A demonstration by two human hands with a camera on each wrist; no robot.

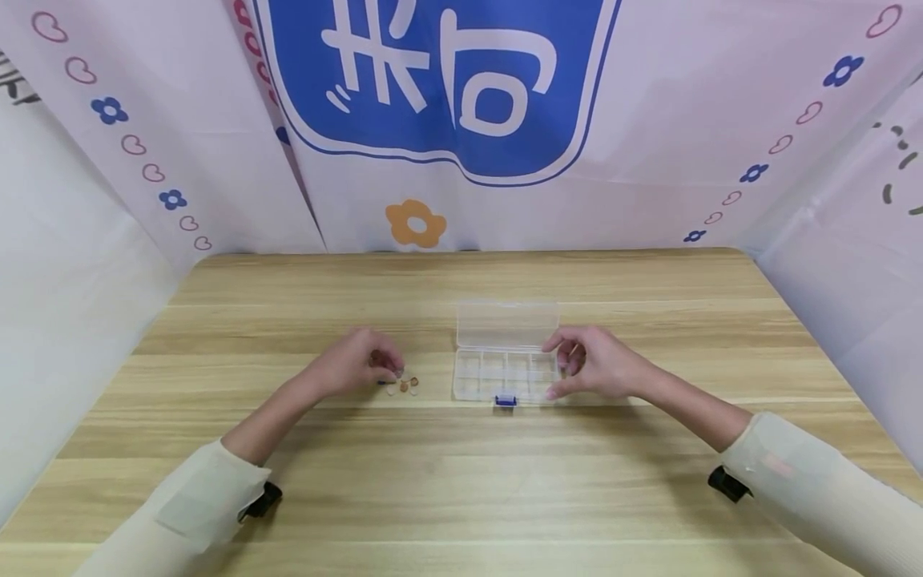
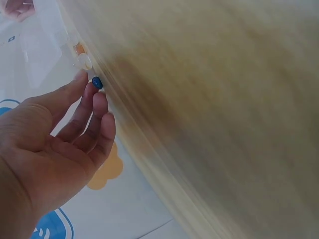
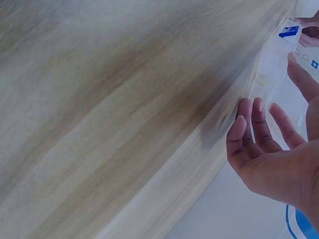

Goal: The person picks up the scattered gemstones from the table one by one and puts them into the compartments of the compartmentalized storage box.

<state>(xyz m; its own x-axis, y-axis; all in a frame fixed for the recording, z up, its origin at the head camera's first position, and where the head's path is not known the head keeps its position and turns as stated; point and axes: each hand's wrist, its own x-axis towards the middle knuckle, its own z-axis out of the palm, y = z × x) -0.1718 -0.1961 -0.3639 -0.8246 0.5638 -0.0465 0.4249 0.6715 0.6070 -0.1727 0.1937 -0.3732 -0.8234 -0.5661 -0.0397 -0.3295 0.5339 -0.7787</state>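
Note:
A clear plastic compartment box (image 1: 470, 386) lies on the table with its lid (image 1: 507, 324) raised toward the back and a blue latch (image 1: 505, 401) at the front. My right hand (image 1: 602, 362) grips the box's right end, thumb at the front corner, index finger near the hinge. Left of the box, my left hand (image 1: 360, 358) reaches down to a small group of beads, thumb and index fingertips close together. A blue bead (image 2: 97, 82) is beside its fingertips; brownish-orange beads (image 1: 414, 381) and clear beads (image 1: 392, 390) lie near. Whether a bead is between the fingertips is unclear.
The wooden table (image 1: 461, 497) runs up to a white printed backdrop (image 1: 649, 120) at the back, with white sheets at both sides. A black wrist device (image 1: 263, 499) is strapped at the left sleeve, another device (image 1: 728, 484) at the right sleeve.

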